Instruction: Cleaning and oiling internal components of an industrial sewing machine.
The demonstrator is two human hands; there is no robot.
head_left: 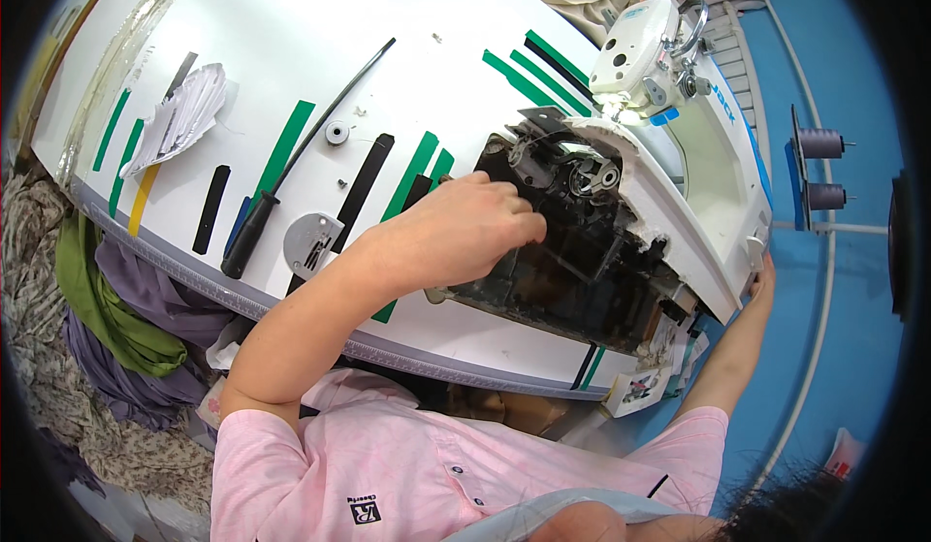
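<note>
A white sewing machine (713, 203) stands at the right, with a dark mechanism cavity (572, 271) open beside its white body. My left hand (475, 227) is over the left edge of this cavity, its fingers curled together; whatever they hold is hidden. At the machine's right end, my right hand (763, 278) touches the body, its fingers mostly out of sight. Left of my left forearm lie a metal needle plate (312, 243), a small bobbin (337, 133) and a screwdriver (254, 234) with a black handle and long shaft.
Green tape strips (291, 144) and black ones (211, 209) mark the white table (407, 86). A crumpled paper (184, 115) lies at its left. Ruler tape (194, 256) runs along the front edge. Fabric (116, 300) is heaped at left; purple thread spools (822, 143) stand at right.
</note>
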